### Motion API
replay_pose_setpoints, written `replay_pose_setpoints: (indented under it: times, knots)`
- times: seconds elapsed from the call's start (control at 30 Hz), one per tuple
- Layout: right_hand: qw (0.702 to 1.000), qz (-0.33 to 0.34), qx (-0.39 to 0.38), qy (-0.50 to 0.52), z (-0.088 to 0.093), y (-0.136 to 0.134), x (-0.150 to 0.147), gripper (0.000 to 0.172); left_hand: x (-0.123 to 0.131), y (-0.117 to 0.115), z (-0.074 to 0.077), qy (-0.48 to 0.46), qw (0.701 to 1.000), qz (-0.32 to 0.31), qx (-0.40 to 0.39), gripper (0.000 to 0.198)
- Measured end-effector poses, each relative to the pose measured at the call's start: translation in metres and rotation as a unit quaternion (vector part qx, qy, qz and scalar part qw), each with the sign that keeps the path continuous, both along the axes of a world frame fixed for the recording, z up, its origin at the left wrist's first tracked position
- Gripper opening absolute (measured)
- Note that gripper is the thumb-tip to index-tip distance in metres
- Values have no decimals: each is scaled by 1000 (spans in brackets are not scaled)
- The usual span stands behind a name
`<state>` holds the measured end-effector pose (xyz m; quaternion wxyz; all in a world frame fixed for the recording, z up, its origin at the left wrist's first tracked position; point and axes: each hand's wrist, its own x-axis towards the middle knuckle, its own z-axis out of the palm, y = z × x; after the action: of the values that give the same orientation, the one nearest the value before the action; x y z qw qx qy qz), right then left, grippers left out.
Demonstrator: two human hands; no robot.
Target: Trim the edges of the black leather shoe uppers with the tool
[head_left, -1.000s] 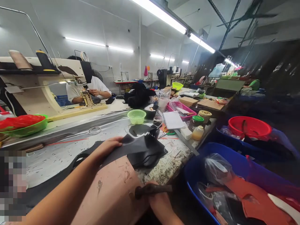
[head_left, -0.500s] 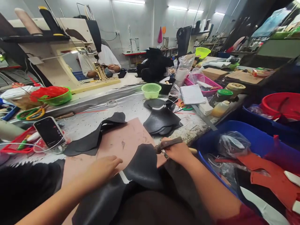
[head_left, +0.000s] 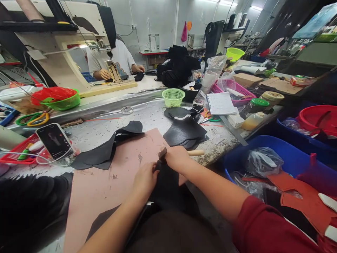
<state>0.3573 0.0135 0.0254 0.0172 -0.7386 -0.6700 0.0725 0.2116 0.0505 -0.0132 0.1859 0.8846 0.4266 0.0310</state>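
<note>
My left hand (head_left: 146, 179) pinches the upper edge of a black leather piece (head_left: 165, 186), which hangs over the near edge of a pink board (head_left: 126, 168). Beside it, my right hand (head_left: 176, 158) is closed round a hammer (head_left: 196, 153); its pale wooden handle sticks out to the right, and its head is mostly hidden by the fingers. More black pieces lie at the board's far left (head_left: 102, 154) and just beyond its right corner (head_left: 185, 131).
A phone (head_left: 54, 142) leans at the left by a red basket (head_left: 15, 154). Beyond are a green basket (head_left: 173, 97), a notebook (head_left: 220, 103) and a metal ruler (head_left: 233, 130). Blue tubs (head_left: 263, 140) stand at the right. A person (head_left: 121, 58) sits behind the sewing machine (head_left: 52, 52).
My left hand has moved right and closed on the leather's edge. My right hand has moved left beside it, still with the hammer. The leather's top edge is now bunched up.
</note>
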Motion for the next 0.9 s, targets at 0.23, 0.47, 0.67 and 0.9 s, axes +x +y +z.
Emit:
replay_pose_setpoints:
  times: [0.23,0.47,0.67,0.9]
  knots:
    - [1000,21,22,-5,4,2,0,23,3,-4,-1,32,986,-116,116,21]
    - [999,42,27,10,12,12,-1,20,6,0,1,54,984,-131,107,22]
    - [999,2,29,33,10,6,3,22,4,8,2,36,994,-91,41,20]
    - [1000,-4,0,13,1,-2,2,24,-9,11,0,2,993,-118,22,19]
